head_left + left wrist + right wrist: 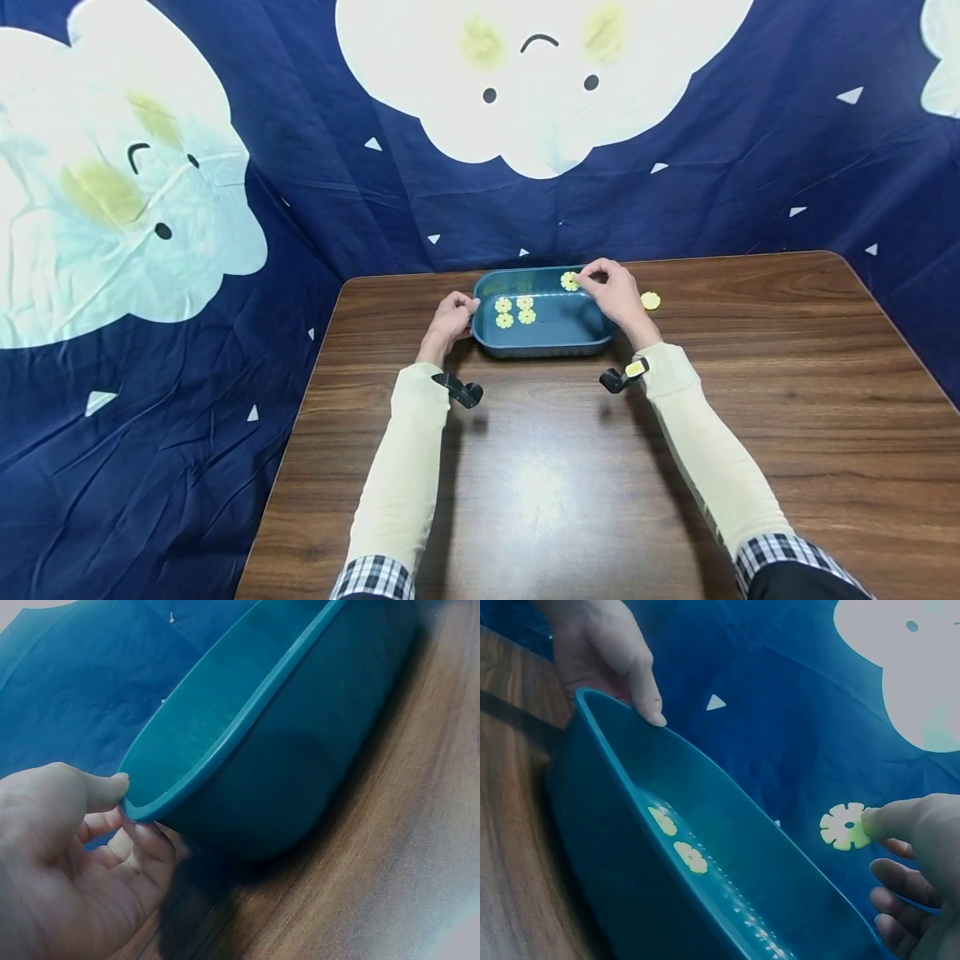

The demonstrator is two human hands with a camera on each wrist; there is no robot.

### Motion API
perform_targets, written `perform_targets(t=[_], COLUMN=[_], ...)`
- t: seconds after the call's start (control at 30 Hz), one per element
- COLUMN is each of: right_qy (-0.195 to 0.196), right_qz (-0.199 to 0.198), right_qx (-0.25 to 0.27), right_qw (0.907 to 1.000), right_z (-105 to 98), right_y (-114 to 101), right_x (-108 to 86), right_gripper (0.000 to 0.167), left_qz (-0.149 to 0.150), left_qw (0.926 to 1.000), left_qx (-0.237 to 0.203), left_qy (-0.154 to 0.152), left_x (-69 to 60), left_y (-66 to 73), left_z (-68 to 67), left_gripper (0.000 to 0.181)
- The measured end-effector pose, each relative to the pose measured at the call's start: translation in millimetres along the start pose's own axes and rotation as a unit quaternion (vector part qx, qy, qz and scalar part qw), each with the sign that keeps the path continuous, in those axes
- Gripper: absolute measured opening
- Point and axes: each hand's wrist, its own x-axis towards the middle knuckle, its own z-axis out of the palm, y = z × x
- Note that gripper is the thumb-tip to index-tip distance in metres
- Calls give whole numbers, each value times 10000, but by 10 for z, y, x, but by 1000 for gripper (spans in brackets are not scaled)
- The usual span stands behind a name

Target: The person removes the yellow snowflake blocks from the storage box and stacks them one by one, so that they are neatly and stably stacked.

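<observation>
A teal plastic basin (pixel 555 339) stands on the wooden table near its back edge. My left hand (pixel 453 317) grips the basin's left rim, thumb on top and fingers curled beneath, as the left wrist view shows (pixel 82 847). Between thumb and fingers, my right hand (pixel 617 293) pinches a yellow flower-shaped disc (pixel 845 826) with notched edges and a small hole in the middle. It is held up over the basin's far right part. Several similar yellow discs (pixel 526 317) lie on the basin floor at the left.
Another yellow disc (pixel 650 301) lies on the wooden table (pixel 787 375) just right of the basin, beside my right wrist. A dark blue cloth (pixel 315 167) with white clouds hangs behind the table and along its left side.
</observation>
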Motion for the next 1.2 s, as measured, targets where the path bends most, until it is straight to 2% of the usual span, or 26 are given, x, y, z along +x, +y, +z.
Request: perform_targets(t=[0.43, 0.9, 1.2], right_qy=[463, 754, 922], right_qz=[437, 665, 946], right_qx=[383, 733, 812], right_qw=[9972, 9922, 9879], right_z=[-186, -358, -438], right_y=[119, 304, 403], right_x=[5, 0, -28], right_gripper=[27, 28, 28], left_qz=[34, 19, 21], left_qw=[10000, 10000, 10000], left_qx=[60, 25, 8], left_qy=[-14, 11, -12], left_x=[2, 11, 10], left_y=[-6, -13, -9], left_z=[2, 3, 3], left_gripper=[17, 18, 18])
